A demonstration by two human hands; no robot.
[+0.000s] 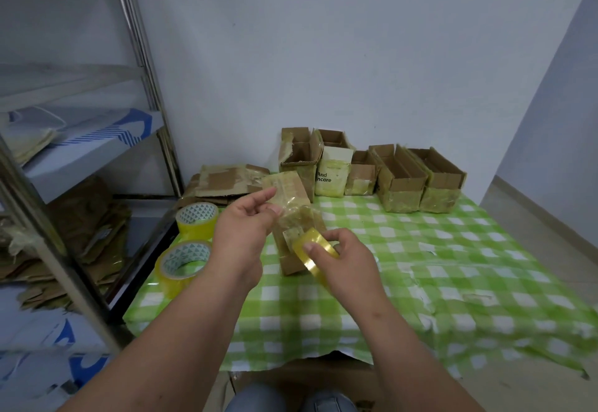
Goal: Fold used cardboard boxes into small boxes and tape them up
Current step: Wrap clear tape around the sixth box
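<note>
Hands (284, 233) perhaps taping box (293, 217) mid-table

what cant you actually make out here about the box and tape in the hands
Head view only:
- Small box: its near face is hidden by the left hand and right hand; seams blurred.
- Tape roll: the free end is clear film, too faint to trace.
- White carton: print cut off by the neighbouring box.

One head camera looks forward and down, close above the checked table (420, 250); behind the table stands the wall (356, 55).
</note>
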